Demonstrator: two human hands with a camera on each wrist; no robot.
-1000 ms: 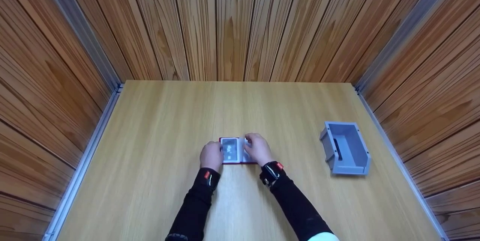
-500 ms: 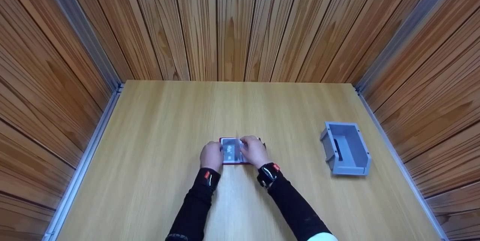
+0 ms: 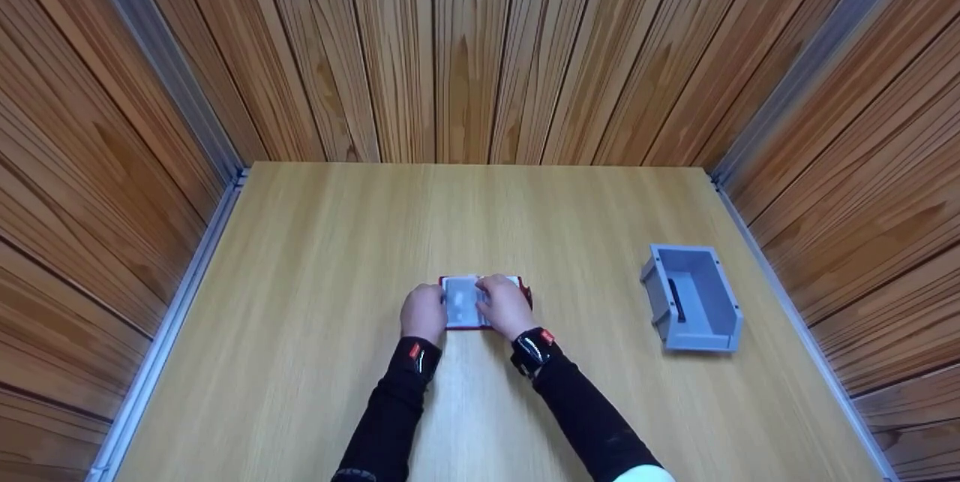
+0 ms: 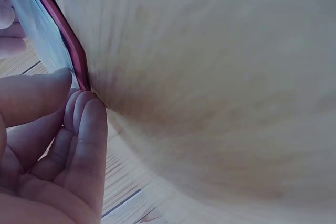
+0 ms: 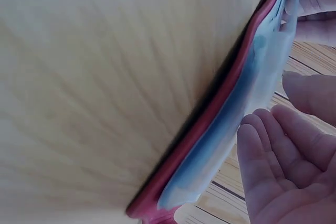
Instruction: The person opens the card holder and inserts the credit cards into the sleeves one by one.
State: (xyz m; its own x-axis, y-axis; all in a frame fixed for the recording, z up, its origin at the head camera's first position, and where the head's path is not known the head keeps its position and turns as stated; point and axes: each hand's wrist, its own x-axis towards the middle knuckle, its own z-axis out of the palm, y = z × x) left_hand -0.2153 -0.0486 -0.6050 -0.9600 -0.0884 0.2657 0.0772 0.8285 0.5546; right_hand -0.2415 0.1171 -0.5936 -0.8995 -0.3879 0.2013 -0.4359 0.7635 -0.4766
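In the head view, a small red-covered card holder with clear plastic sleeves lies spread on the table between both hands. My left hand pinches its left edge; the left wrist view shows thumb and fingertips meeting at the corner of the red cover and the sleeves. My right hand is over the right half, covering much of it. In the right wrist view, its fingertips are right at the plastic sleeves, with the thumb held apart from the fingers.
A grey-blue plastic bin stands to the right on the wooden table, with a dark slot-like mark on its inner left side. Wood-plank walls and metal rails border the table.
My right hand has shifted slightly left and then nearer over the card holder. A sleeve has turned over to the left half, which now looks paler. The left hand has stayed in place.
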